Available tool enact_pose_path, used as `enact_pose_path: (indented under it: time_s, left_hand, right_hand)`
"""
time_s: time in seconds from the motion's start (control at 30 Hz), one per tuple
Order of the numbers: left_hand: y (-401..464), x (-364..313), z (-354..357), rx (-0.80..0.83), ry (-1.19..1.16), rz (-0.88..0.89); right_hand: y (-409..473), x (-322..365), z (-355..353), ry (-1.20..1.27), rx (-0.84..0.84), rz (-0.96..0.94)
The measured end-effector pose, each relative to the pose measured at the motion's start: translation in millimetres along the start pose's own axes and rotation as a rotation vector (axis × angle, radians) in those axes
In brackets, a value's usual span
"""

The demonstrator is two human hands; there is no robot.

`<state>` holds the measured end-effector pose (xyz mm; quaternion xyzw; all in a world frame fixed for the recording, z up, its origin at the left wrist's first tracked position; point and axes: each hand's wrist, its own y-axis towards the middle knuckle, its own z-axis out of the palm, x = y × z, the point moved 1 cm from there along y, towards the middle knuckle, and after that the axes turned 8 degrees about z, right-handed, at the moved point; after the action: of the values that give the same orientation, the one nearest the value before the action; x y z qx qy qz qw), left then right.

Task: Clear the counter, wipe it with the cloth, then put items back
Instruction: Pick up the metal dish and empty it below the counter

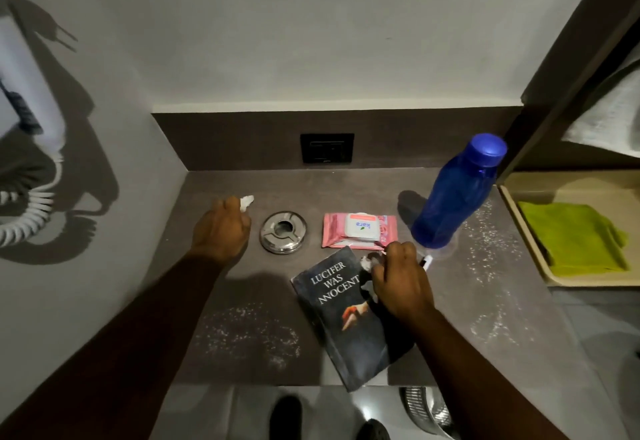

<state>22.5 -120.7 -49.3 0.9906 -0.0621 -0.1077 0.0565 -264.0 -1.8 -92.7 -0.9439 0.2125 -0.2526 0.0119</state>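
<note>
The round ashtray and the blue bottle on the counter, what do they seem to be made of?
The ashtray looks like polished metal, probably steel: silvery, with bright reflections on its rim. The blue bottle looks like translucent plastic with an opaque blue screw cap; light glows through its body, though tinted glass cannot be fully ruled out.

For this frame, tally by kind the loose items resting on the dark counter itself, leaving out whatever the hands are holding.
Book: 1
Blue bottle: 1
Pink wipes pack: 1
Metal ashtray: 1
Total: 4
The green cloth lies in the tray beside the counter, so it is not counted.
</note>
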Motion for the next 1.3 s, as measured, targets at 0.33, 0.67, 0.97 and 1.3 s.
enact_pose_path:
  time_s: [0.33, 0.67, 0.97, 1.3]
  left_hand:
    - [69, 65, 60, 0.216, -0.023, 0.013]
    - [50, 72, 76, -0.017, -0.213, 0.022]
    - [-90, -143, 25, 0.013, -0.879, 0.226]
    - [-329, -300, 143, 0.934, -0.946, 0.099]
  right_hand:
    - [11, 37, 39, -0.136, 0.138, 0.329]
    - [13, 30, 32, 0.075, -0.115, 0.320]
    - [-56, -58, -38, 0.852, -0.339, 0.524]
    - [-171, -276, -33, 1.006, -0.273, 0.755]
